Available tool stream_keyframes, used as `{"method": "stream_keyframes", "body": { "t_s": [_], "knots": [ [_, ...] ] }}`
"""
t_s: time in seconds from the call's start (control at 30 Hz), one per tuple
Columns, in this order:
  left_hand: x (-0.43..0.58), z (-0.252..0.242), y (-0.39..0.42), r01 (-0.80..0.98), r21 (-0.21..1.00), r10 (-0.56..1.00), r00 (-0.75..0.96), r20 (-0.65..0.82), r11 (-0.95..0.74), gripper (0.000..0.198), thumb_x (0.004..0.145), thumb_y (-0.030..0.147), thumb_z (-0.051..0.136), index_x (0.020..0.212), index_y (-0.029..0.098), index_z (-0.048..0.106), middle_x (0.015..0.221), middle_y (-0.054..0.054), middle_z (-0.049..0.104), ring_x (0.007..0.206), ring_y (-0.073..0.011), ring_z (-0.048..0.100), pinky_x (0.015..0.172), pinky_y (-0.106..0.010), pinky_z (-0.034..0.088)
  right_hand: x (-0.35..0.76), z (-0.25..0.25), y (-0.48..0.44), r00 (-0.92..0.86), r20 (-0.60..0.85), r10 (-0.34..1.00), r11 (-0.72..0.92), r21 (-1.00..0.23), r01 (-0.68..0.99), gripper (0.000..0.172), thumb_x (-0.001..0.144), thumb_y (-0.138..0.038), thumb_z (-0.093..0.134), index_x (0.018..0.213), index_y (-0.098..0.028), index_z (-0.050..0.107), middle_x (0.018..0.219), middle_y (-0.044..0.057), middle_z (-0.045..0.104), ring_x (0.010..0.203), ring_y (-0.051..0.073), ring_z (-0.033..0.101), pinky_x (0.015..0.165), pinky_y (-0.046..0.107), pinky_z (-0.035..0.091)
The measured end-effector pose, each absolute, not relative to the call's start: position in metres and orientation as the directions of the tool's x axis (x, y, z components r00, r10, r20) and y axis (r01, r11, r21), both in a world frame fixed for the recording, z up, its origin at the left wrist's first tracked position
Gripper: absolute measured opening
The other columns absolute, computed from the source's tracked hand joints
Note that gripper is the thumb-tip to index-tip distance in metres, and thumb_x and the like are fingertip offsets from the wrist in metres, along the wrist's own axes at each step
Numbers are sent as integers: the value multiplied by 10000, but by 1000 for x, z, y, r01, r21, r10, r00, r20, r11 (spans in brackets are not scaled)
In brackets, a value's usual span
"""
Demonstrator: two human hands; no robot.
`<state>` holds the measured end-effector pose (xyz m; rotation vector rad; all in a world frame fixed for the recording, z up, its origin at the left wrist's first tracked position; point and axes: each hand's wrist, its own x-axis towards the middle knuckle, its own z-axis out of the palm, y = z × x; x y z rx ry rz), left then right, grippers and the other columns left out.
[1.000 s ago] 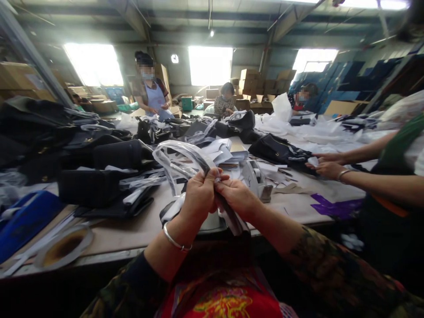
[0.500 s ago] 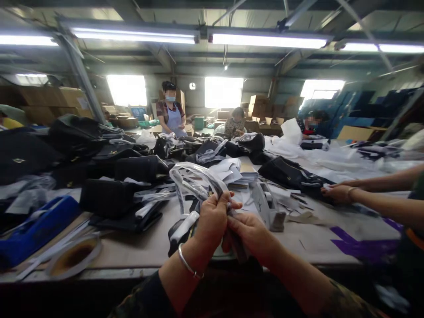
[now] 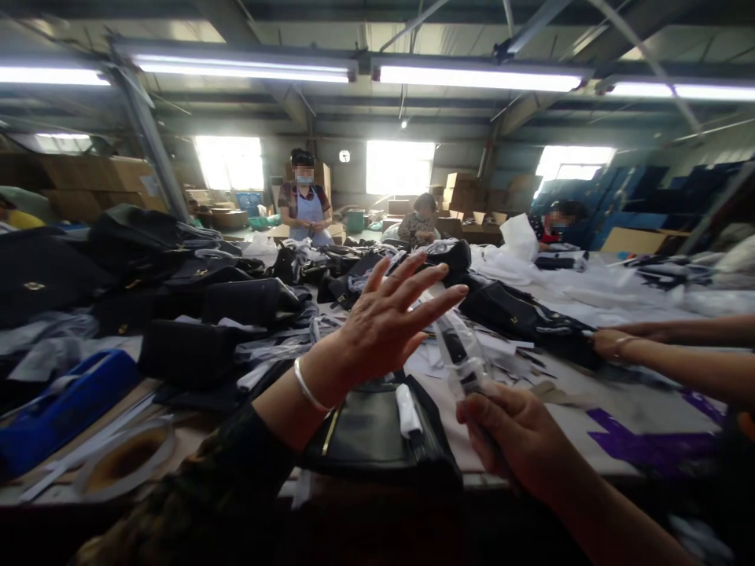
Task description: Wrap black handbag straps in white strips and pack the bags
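Note:
My left hand (image 3: 389,314) is raised above the table with its fingers spread wide and nothing in it; a silver bangle sits on the wrist. My right hand (image 3: 516,436) is closed low at the table's near edge around a strap wrapped in clear plastic (image 3: 463,358), which sticks up and away from the fist. Between the two hands a black handbag (image 3: 369,432) lies flat at the table edge, with a white-wrapped piece on top of it.
Black bags (image 3: 194,314) are heaped across the left and far side of the table (image 3: 566,428). A blue tape dispenser (image 3: 59,409) and a tape roll (image 3: 121,456) lie at left. A co-worker's hands (image 3: 613,342) handle a black bag at right. Other people work at the far end.
My left hand has let go of the wrapped strap and lifted up and open. The right hand has moved right and down with the strap. The bundle of plastic strips is gone from my hands.

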<state>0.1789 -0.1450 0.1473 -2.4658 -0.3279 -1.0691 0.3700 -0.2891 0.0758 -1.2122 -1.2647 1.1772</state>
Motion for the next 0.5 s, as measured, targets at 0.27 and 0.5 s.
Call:
{"method": "stream_keyframes", "body": {
  "t_s": [0.27,0.5],
  "knots": [
    [230,152,-71,216,-416,-89,794,602,-883,331,955,79,467,1186,204,669,966,-21,784,1158,-175,673,1264,-485,104,384,63,-310,-44,-34,998,-35,-999,-17,561,859,-715,591,772,-162,617,353,-56,421,287,50,269,336,170,170],
    [223,151,-12,399,-259,143,741,656,-880,248,877,120,561,1078,186,690,999,-61,764,951,-211,722,1077,-447,445,419,46,-356,43,-138,990,-139,-990,31,649,748,-831,577,664,-190,639,451,-11,392,373,82,307,379,211,187]
  ]
}}
